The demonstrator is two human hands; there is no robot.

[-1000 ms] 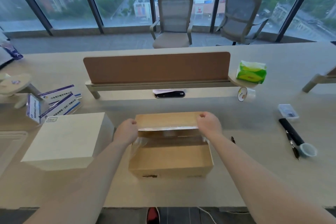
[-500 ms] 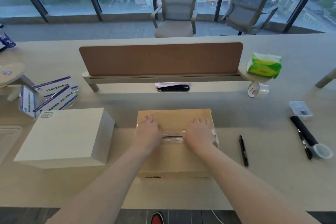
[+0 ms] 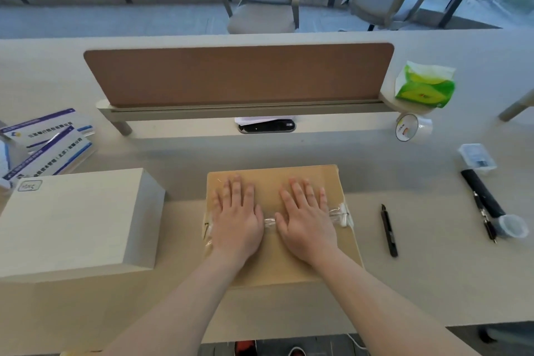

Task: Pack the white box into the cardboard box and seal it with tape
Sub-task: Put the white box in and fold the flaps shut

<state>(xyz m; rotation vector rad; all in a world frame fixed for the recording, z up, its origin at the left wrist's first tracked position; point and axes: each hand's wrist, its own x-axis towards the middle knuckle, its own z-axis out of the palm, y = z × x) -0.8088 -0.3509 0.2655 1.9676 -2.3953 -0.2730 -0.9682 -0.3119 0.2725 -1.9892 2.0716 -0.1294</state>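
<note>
A long pale desk (image 3: pixel 433 283) is seen by big windows, with two chairs behind a brown divider (image 3: pixel 237 75). The white box (image 3: pixel 72 222) is set on the desk at the left, beside the cardboard box (image 3: pixel 271 260) and not inside it. It looks stiff and smooth, and is likely light. It is best taken by its two side walls with both hands, since smooth faces can slip. The cardboard box is placed in the middle with its flaps folded shut. Its card looks thin and may bend if pushed hard. The left hand (image 3: pixel 235 220) and the right hand (image 3: pixel 307 222) are laid flat on its top, side by side. The fingers (image 3: pixel 237 186) are held straight and a little spread, and nothing is gripped. The white box is not touched; it lies off to the left of the left hand. A crinkled strip of clear tape (image 3: pixel 339 212) is seen along the seam, under the palms and past the right hand. The tape roll (image 3: pixel 413 128) is left far off at the right, and a pen (image 3: pixel 388 231) lies nearer.
</note>
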